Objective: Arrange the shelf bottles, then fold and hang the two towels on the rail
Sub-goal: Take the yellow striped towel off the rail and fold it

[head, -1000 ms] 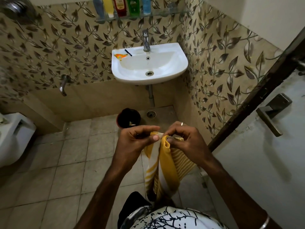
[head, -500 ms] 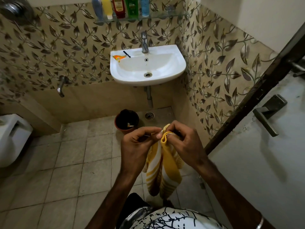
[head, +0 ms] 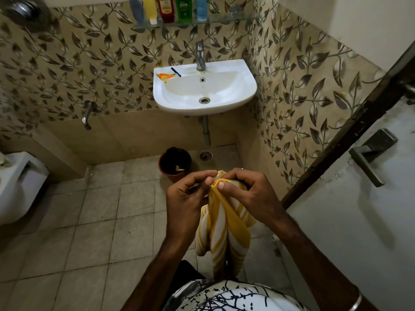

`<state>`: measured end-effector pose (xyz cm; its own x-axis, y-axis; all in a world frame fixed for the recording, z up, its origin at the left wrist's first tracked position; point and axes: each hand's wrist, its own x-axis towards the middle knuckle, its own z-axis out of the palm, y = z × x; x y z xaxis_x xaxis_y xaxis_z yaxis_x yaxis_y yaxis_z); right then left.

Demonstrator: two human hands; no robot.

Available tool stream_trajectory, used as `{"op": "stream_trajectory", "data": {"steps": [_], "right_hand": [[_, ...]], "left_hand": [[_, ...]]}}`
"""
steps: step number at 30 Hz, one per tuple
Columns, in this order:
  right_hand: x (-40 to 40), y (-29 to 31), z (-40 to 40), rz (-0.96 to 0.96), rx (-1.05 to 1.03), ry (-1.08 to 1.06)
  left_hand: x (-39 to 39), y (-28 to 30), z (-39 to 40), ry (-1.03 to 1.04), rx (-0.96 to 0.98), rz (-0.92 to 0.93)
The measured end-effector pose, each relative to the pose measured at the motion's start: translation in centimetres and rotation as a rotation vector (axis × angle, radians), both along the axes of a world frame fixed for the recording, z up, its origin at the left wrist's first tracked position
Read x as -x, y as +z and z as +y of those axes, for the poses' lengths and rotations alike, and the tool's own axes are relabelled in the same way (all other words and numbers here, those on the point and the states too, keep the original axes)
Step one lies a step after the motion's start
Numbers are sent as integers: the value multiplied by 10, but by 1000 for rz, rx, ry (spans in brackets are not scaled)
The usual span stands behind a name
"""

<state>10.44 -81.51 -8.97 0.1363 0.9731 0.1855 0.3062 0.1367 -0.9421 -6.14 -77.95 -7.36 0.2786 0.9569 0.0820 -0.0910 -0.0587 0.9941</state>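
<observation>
Bottle labels on the shelf (head: 224,20) were too blurred to read. Left hand (head: 187,199) and right hand (head: 251,194) both pinched the striped towel (head: 221,230), fingers curled together on its top edge.

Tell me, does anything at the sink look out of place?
Yes. An orange wrapper and a thin dark stick lie loose on the sink rim, left of the tap. They look like litter, though what they are is unclear.

Bare forearms, no sleeves; white shirt (head: 235,297) with black branch print; thin silver bangle (head: 356,305) on right wrist.
</observation>
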Motion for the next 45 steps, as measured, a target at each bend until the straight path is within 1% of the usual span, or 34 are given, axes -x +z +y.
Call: {"op": "stream_trajectory", "data": {"steps": [5, 9, 14, 18, 21, 23, 27, 30, 33, 36, 37, 40, 42, 45], "right_hand": [[4, -4, 1, 6, 3, -53], [4, -2, 1, 27, -9, -53], [-5, -1, 2, 55, 24, 34], [-20, -5, 0, 45, 136, 97], [-31, -17, -2, -3, 215, 120], [-38, -27, -4, 5, 257, 137], [-50, -44, -5, -10, 287, 139], [-59, -54, -6, -92, 316, 144], [-71, -67, -8, -195, 377, 117], [-78, -68, -10, -291, 405, 72], [-80, -68, -11, -360, 391, 60], [-89, -62, -9, -679, 345, 14], [-97, -56, -10, -753, 280, -11], [-111, -50, -13, -778, 111, -85]], "left_hand": [[1, 1, -2, -58, 16, 13], [3, -3, 2, -42, -95, 100], [8, -4, 10, -11, -258, 165], [12, 3, 19, 35, -360, 220], [17, 10, 28, 80, -371, 192], [21, 14, 33, 101, -375, 176], [27, 19, 41, 134, -390, 185], [32, 20, 45, 166, -378, 186], [38, 24, 51, 210, -370, 178], [44, 29, 56, 230, -373, 170], [46, 29, 58, 229, -386, 182], [52, 27, 62, 238, -399, 228], [58, 25, 66, 257, -375, 233], [69, 22, 74, 276, -357, 269]]}}
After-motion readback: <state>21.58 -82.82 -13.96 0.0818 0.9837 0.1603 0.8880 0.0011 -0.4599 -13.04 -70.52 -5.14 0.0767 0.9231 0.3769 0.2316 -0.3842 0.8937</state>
